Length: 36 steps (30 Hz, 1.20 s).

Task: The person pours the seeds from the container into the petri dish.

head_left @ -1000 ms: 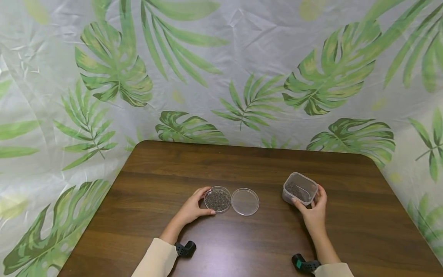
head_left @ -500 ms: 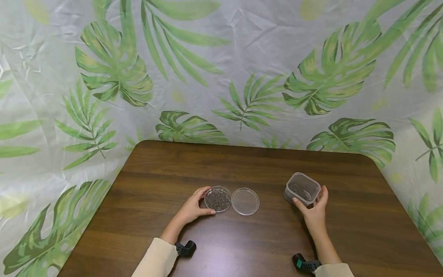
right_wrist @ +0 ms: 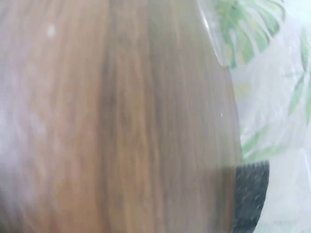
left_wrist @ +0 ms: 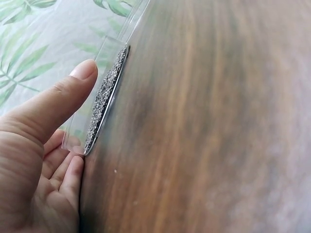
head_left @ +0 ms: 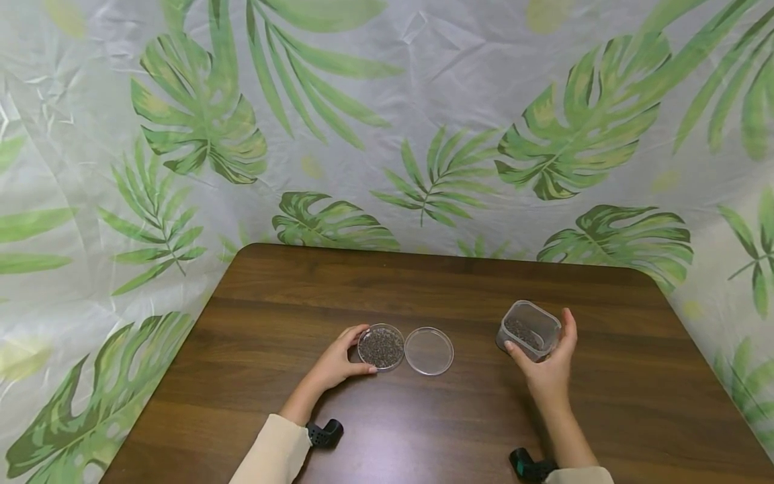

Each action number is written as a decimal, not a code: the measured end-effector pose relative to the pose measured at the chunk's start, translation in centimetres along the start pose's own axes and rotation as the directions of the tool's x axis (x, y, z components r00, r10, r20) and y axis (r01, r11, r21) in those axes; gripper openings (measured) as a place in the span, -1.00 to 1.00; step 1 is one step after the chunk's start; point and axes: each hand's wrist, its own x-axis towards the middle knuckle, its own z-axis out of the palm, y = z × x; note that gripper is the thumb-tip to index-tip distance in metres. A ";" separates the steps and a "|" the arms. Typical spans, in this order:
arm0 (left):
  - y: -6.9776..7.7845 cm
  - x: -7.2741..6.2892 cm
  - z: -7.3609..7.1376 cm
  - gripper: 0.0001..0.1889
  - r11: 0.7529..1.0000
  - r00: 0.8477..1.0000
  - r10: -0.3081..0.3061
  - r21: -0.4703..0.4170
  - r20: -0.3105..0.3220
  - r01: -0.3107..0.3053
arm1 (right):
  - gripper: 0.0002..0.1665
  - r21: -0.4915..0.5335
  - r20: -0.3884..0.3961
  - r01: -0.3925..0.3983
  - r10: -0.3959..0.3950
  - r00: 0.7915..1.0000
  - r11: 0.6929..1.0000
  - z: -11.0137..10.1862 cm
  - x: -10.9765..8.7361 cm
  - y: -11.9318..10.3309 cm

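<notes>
In the head view my left hand (head_left: 334,359) holds a round clear petri dish (head_left: 380,347) by its left side, thumb at the near edge and fingertips at the far edge. Dark grey granules (left_wrist: 104,101) cover the dish's bottom, as the left wrist view shows. Over on the right stands a rectangular clear plastic container (head_left: 528,329) with some of the same dark granules inside. My right hand (head_left: 550,370) is spread around its near right corner, thumb by the front wall and index finger raised apart from the right side. In the right wrist view the hand is out of sight.
An upturned clear round lid (head_left: 428,351) lies right beside the petri dish, between the two hands. All of this is on a brown wooden table (head_left: 387,423). A leaf-patterned curtain (head_left: 447,87) hangs behind the table's far edge.
The container has shifted slightly right and now sits steady. My right hand's fingers have spread away from its side. The left hand and petri dish have stayed put.
</notes>
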 end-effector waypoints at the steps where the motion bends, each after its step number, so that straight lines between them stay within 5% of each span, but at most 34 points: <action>1: 0.0 0.0 0.0 -0.12 1.000 1.000 -0.003 0.000 -0.001 0.003 | 0.22 0.020 0.019 0.020 -0.020 1.000 1.000 0.2 0.0 -0.2; 6: -0.1 0.2 0.1 -0.12 1.000 1.000 0.000 -0.005 -0.013 0.000 | 0.23 0.066 0.152 0.105 -0.114 0.982 0.992 1.3 0.0 -0.6; 11: 0.3 0.1 0.2 -0.14 1.000 1.000 0.012 -0.008 -0.023 -0.012 | 0.21 0.074 0.300 0.089 -0.107 0.948 0.993 2.5 -0.2 -0.6; 19: 3.9 -0.8 -0.8 -0.19 0.999 1.000 0.029 -0.021 0.005 -0.029 | 0.17 0.049 0.486 0.086 -0.099 0.868 0.995 4.3 -0.2 0.0; 27: 3.9 -0.8 -0.8 -0.19 0.999 1.000 0.029 -0.041 0.008 -0.029 | 0.11 -0.004 0.591 0.069 -0.054 0.805 0.998 5.7 -0.6 1.2; 32: 3.8 -0.8 -0.8 -0.18 0.999 1.000 0.023 -0.041 0.008 -0.023 | 0.13 -0.055 0.614 0.074 -0.025 0.789 0.996 6.4 -0.9 3.8; 36: 1.6 -0.4 -0.3 -0.14 1.000 1.000 0.003 -0.028 0.012 -0.002 | 0.14 -0.096 0.634 0.100 -0.017 0.773 0.990 6.4 -1.2 5.6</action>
